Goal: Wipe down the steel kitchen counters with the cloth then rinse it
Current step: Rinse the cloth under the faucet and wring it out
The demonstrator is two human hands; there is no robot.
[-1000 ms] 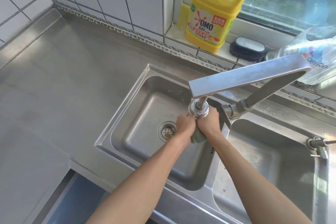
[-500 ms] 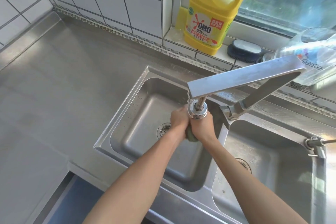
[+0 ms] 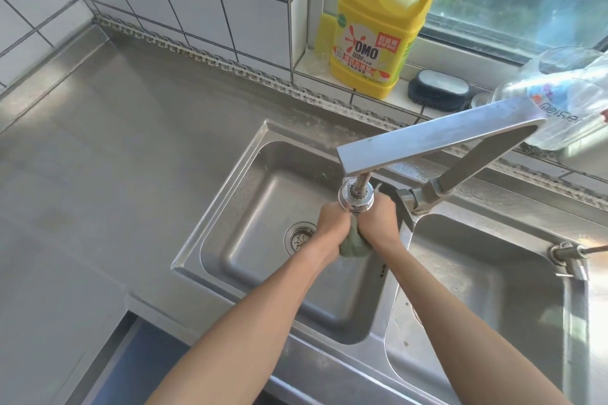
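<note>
Nearest us, two bare forearms reach out over the front rim of the double stainless steel sink (image 3: 230,286), which has two basins side by side. Over the left basin our left hand (image 3: 330,223) and right hand (image 3: 378,223) press together, both clamped on one crumpled green cloth (image 3: 354,245), which hangs bunched between them just under the round nozzle of the angular steel tap (image 3: 427,145). One round drain strainer (image 3: 300,237) sits in the left basin floor, just left of our left hand. To the left stretches the bare steel surface (image 3: 108,158). Farther back, on the tiled window ledge (image 3: 404,99), we count one yellow detergent jug with a red cap (image 3: 378,29), one dark scrubbing brush (image 3: 439,89) and one clear plastic bottle lying on its side (image 3: 566,99).
</note>
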